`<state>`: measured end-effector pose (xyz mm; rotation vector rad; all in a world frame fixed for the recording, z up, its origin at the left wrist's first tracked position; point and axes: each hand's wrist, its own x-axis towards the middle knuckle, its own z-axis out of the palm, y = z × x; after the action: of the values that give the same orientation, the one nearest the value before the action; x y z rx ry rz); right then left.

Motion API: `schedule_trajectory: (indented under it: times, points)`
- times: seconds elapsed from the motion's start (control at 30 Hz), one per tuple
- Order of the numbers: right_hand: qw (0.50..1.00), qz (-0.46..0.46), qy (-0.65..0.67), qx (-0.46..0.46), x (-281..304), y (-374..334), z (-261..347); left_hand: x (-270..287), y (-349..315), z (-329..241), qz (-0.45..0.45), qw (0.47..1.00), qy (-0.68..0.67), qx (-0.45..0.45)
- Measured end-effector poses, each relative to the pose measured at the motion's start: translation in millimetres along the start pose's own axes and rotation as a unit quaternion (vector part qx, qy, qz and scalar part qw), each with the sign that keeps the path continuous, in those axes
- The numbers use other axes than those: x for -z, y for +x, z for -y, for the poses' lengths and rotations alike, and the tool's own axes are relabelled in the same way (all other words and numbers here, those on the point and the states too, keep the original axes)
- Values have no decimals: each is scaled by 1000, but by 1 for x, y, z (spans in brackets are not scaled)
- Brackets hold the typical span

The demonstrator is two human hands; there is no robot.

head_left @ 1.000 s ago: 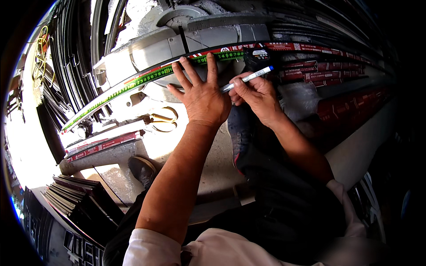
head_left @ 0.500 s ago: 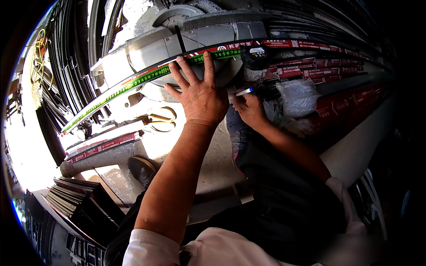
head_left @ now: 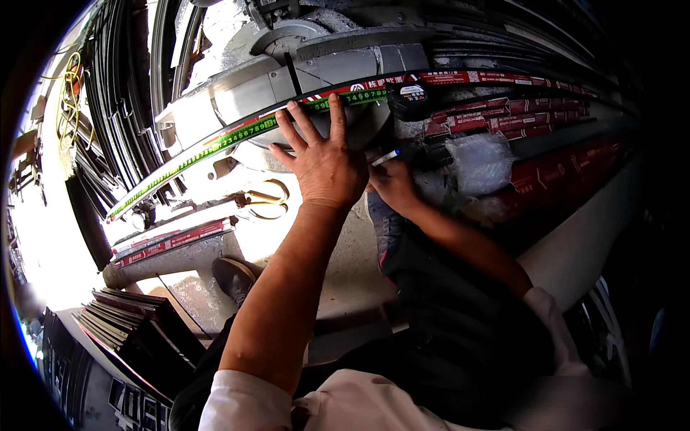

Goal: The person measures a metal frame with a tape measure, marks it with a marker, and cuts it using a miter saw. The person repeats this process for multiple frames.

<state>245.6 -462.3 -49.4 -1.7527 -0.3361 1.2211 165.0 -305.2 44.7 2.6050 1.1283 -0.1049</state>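
Note:
My left hand (head_left: 327, 172) lies with fingers spread, its fingertips pressing a green tape measure blade (head_left: 169, 171) against a long strip covered in red and white film (head_left: 460, 77). The blade runs along the strip's near edge and reaches far out to the left. Its black case (head_left: 410, 100) sits on the strip, right of my fingers. Close beside my left wrist, my right hand (head_left: 397, 188) is closed around a white marker pen (head_left: 386, 157) with a blue end. My right fingertips are partly hidden behind the left hand.
Behind the strip stands a grey metal machine bed (head_left: 323, 72) with a slot. Gold-handled scissors (head_left: 266, 199) lie left of my forearm, near short red-wrapped pieces (head_left: 176, 241). Dark long profiles (head_left: 122, 93) lean at the left; a clear plastic bundle (head_left: 480, 164) lies right.
The view has shifted slightly. My right hand with the marker has drawn a little closer to my left wrist. My left hand keeps its place on the tape.

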Motion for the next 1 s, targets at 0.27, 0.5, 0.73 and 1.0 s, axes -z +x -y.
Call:
schedule_trajectory:
  times: [0.27,0.5,0.73,1.0]
  points:
    - [943,-27,244,-226,-11,8,0,3,0,-3,2,1000,7,-1]
    - [979,-90,65,-174,5,-3,20,3,-1,-1,1,1000,-4,-4]
    - [847,-351,-266,296,42,-4,95,2,-1,-1,-3,1000,0,-4]
    - [815,-227,-421,329,48,21,138,6,-1,-1,-10,1000,-8,-10]
